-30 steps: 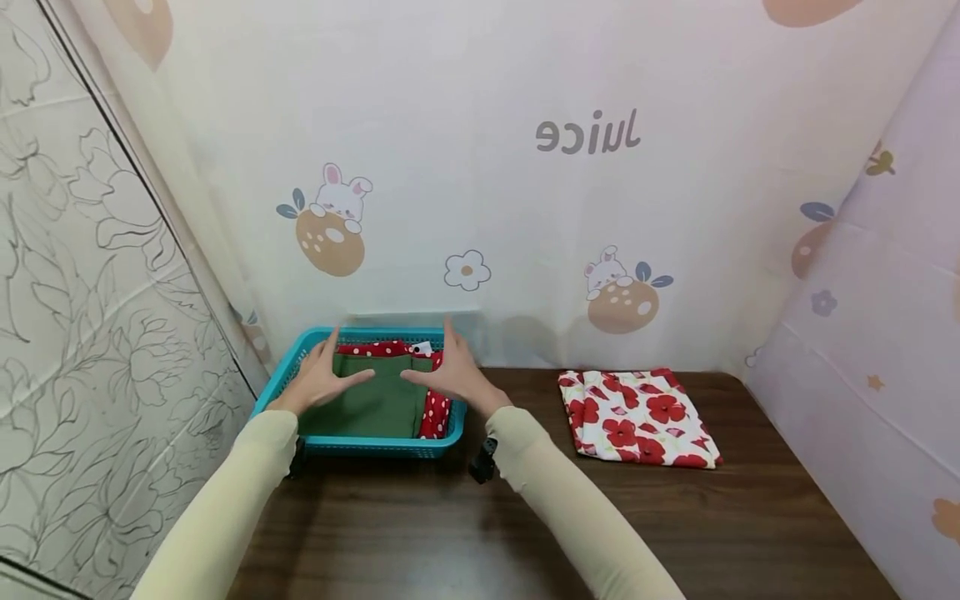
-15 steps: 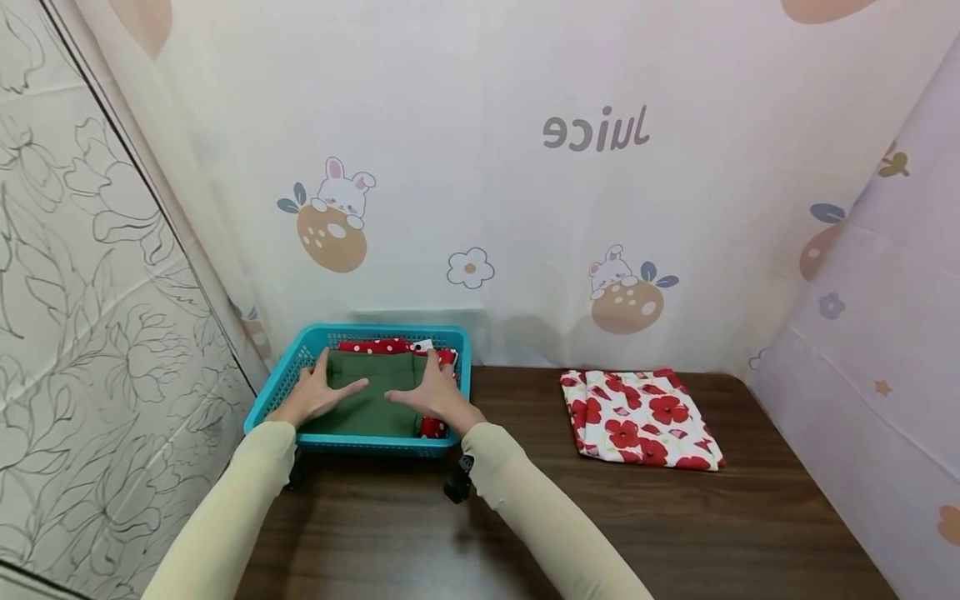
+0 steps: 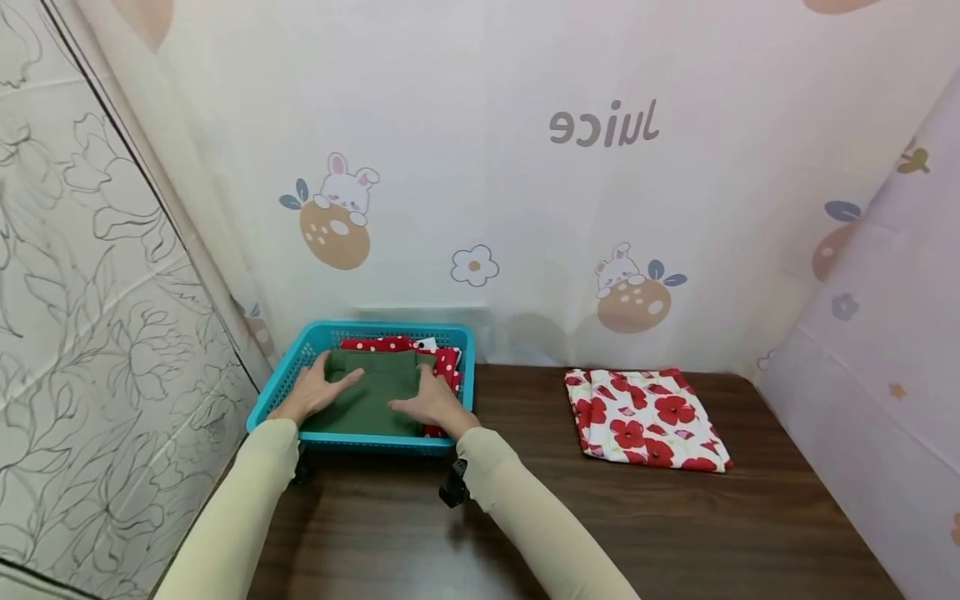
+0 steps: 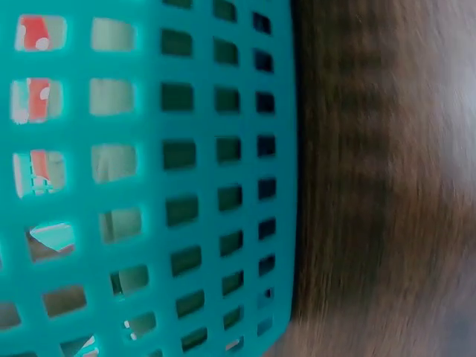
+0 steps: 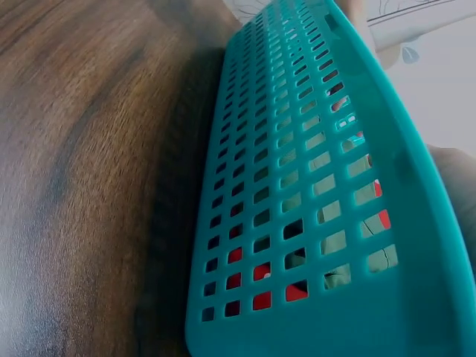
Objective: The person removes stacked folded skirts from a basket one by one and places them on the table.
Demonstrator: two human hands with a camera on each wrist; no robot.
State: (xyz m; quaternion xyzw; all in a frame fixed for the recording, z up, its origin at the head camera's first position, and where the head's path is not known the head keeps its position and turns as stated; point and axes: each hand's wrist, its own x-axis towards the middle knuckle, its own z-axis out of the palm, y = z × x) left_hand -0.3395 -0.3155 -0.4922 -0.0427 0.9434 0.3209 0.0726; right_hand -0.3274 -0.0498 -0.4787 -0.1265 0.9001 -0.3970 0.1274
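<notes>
A folded green cloth (image 3: 375, 392) lies in a turquoise plastic basket (image 3: 467, 367), on top of a red cloth with white dots (image 3: 446, 362). My left hand (image 3: 311, 393) is at the left side of the green cloth, thumb stretched over it. On its right side is my right hand (image 3: 432, 400), its thumb pointing toward the other. Both hands have spread, fairly straight fingers, and some fingertips are hidden against the cloth. In the left wrist view only the basket's perforated wall (image 4: 149, 126) shows; the right wrist view has the same wall (image 5: 297, 186) from outside.
To the right, a folded white cloth with red flowers (image 3: 645, 421) lies on the dark wooden table (image 3: 675, 525). Behind the table hangs a printed curtain (image 3: 480, 167). A panel with line-drawn flowers (image 3: 112, 333) borders the left side, close to the basket.
My right hand has moved left and down onto the right side of the green cloth. The left hand has lowered slightly at its left side. The view has shifted a little.
</notes>
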